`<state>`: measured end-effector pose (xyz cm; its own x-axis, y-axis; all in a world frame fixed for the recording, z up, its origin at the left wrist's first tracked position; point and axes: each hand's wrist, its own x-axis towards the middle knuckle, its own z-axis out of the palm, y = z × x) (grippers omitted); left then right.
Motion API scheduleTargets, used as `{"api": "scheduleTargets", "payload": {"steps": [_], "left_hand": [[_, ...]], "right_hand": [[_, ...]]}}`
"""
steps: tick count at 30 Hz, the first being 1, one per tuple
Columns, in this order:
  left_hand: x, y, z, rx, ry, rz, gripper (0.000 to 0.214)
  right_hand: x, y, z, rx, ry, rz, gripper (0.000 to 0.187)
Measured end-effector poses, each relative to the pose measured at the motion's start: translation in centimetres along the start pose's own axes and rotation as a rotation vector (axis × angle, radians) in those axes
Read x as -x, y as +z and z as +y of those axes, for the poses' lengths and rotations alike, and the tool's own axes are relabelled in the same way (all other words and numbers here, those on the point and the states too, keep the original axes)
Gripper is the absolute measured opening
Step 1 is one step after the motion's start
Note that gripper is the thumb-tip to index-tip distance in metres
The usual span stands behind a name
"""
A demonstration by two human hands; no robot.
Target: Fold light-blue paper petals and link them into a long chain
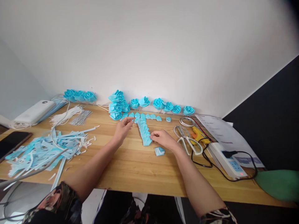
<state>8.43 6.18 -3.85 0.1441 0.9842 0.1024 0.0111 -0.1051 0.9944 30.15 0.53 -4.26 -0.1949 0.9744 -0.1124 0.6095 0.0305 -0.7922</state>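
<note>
Pale wall [149, 46] rises behind a wooden table [130, 177] in the head view, with a dark panel [275, 124] at the right. Near the middle of the table lies a light blue pleated strip [144, 132], its upper end close to a row of small folded pieces [147, 116]. The left hand [122, 130] is beside that upper end, thumb and fingers drawn close together; whether they pinch anything, I cannot tell. The right hand [163, 138] has its fingertips together at the strip's lower right edge, touching it, though how firmly they grip cannot be made out. Just below that hand is a folded blue piece [159, 151]. Along the wall are blue flowers [158, 103], several piled in a cluster [116, 105] left of the row. To the right are white-handled scissors [189, 143], a yellow glue gun [199, 135], printed sheets [217, 130] and a power strip [230, 163] with a black plug in it. To the left lie a heap of blue and white cuttings [44, 152], a bundle of grey wires [81, 118], a white box-shaped device [35, 112] and a phone [11, 142].
</note>
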Motion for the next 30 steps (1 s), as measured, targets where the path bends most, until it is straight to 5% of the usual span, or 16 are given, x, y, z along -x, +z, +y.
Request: {"api": "scheduleTargets", "payload": {"steps": [9, 15, 30], "left_hand": [[-0.1, -0.1, 0.0, 0.008, 0.014, 0.027, 0.039], [-0.1, 0.0, -0.1, 0.012, -0.02, 0.033, 0.037], [-0.7, -0.3, -1.2, -0.045, 0.002, 0.002, 0.035]], "right_hand": [[0.8, -1.6, -0.9, -0.211, 0.054, -0.233, 0.028], [0.4, -0.9, -0.3, -0.183, 0.109, -0.081, 0.021], [-0.1, -0.1, 0.3, -0.194, 0.131, -0.118, 0.018]]}}
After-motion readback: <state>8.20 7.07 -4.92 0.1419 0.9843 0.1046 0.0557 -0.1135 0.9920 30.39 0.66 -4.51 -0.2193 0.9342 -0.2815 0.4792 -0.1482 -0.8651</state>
